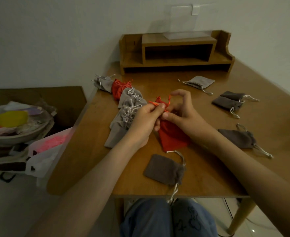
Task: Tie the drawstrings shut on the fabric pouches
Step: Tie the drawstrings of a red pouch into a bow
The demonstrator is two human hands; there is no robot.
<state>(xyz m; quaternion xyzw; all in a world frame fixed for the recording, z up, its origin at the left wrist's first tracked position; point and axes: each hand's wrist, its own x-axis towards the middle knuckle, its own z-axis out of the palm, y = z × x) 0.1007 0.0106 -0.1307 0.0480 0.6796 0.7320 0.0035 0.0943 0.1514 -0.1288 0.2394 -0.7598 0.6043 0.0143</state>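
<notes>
Between both hands (164,115), red pouch (173,135)

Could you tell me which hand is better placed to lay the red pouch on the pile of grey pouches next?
Probably the left. The left hand pinches the red cord beside the grey pile, whereas the right hand sits on the far side of the red pouch and would need to cross over.
</notes>
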